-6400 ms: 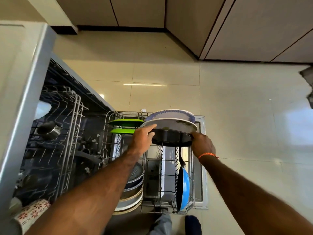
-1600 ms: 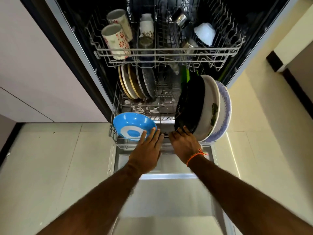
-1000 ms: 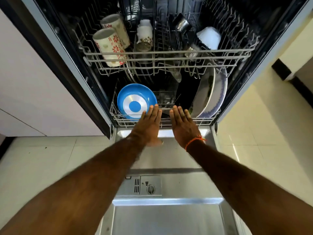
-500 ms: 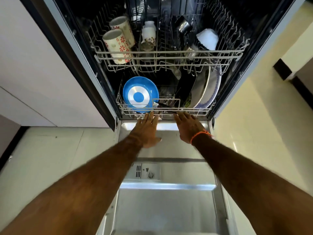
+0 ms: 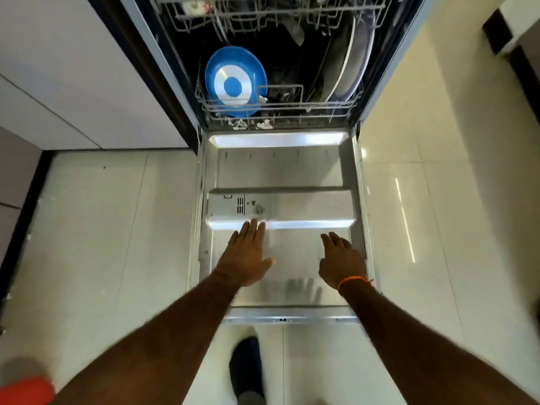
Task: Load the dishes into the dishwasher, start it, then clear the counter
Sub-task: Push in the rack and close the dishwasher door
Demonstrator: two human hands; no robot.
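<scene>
Hands over lowered dishwasher door point(image 5: 277, 173): left hand point(image 5: 245, 258) and right hand point(image 5: 342, 263) spread, holding nothing. Door likely heavy, stiff, smooth steel; lift from front edge. Lower rack point(image 5: 277, 108) sits loaded inside.

- The inner face of the dishwasher door point(image 5: 280, 171) is seen to be brushed metal, smooth and reflective, with bright glare along its ridges.
- The lower rack point(image 5: 280, 108) is made of thin wire with a pale, smooth coating.
- A glossy blue finish is shown by the blue pan point(image 5: 235, 80), with a bare metallic ring on its base.
- The floor point(image 5: 438, 200) is laid with pale, highly polished tiles in which light is mirrored.
- The cabinet front point(image 5: 73, 68) is finished matt and smooth.
- An orange thread band point(image 5: 352, 280) is worn at the right wrist.
</scene>
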